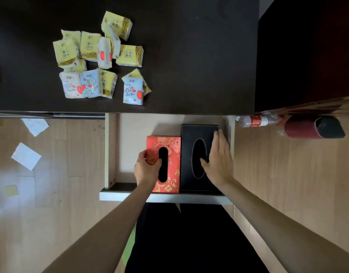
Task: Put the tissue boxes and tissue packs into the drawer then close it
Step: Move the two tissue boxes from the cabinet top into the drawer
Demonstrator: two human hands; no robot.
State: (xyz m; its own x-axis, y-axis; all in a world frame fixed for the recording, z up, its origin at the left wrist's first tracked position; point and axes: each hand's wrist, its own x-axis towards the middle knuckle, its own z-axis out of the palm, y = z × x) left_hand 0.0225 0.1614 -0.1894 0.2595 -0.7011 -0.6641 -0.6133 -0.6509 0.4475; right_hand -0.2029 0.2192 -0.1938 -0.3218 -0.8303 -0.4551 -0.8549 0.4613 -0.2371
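Note:
The pale wooden drawer (110, 150) is pulled out below the dark desk (199, 66). Inside it, side by side, lie a red floral tissue box (172, 152) and a black tissue box (191, 138) on the right. My left hand (147, 168) grips the red box at its left edge, thumb by the oval slot. My right hand (219, 160) lies flat on the black box with straight fingers, beside its oval opening. Several tissue packs (99, 58), yellow ones and white-blue ones with red hearts, lie scattered on the desk top at the upper left.
The drawer's white front panel (130, 196) faces me. On the wooden floor lie loose paper sheets (26, 155) at the left, a plastic bottle (256, 121) and a dark red cylinder bag (313, 127) at the right. A dark cabinet (307, 46) stands at the right.

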